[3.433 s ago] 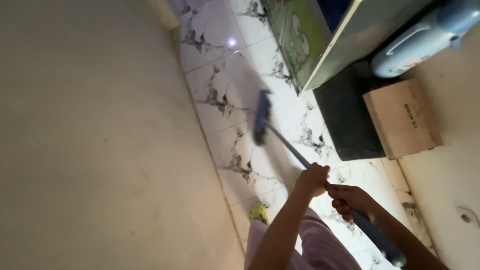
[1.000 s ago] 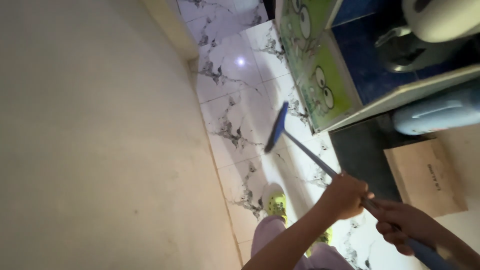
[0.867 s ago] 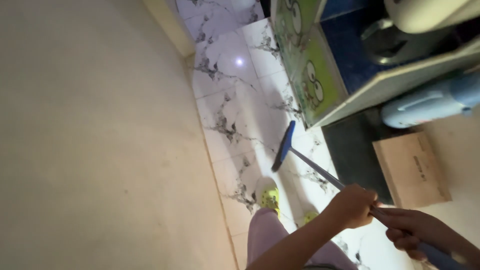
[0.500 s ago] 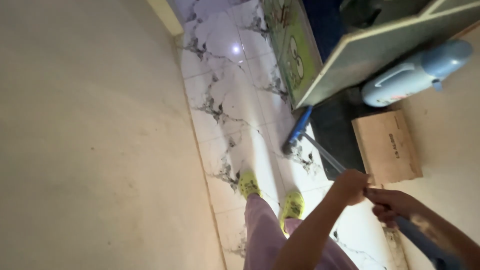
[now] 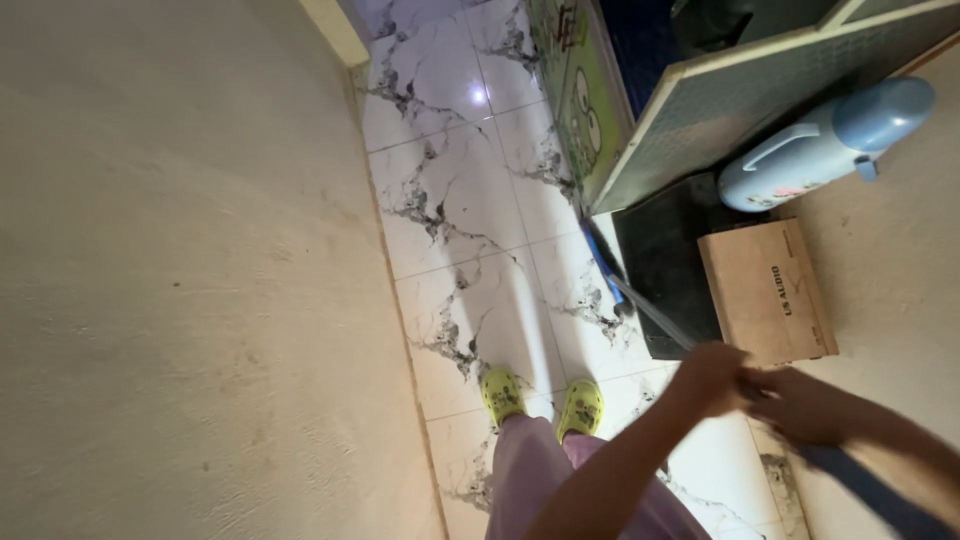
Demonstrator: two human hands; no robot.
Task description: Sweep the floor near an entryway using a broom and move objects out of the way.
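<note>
Both of my hands grip the dark blue handle [image 5: 655, 312] of a floor wiper. My left hand [image 5: 712, 378] is the lower one on the shaft, and my right hand [image 5: 800, 405] sits just behind it. The blue wiper head [image 5: 602, 264] rests on the white marble-patterned floor [image 5: 470, 220], against the base of a black box [image 5: 665, 265] and the corner of a green cartoon-printed cabinet [image 5: 580, 100]. My yellow-green clogs [image 5: 540, 400] stand on the tiles below the head.
A cream wall [image 5: 180, 280] fills the left side. A wooden box [image 5: 768, 292] sits beside the black box. Above it a light blue jug [image 5: 815, 150] lies on its side. Another cream wall [image 5: 900, 280] closes the right.
The wiper head has swept from the middle of the floor to the right, up against the black box and cabinet corner. My hands stayed on the handle and my feet came into fuller view.
</note>
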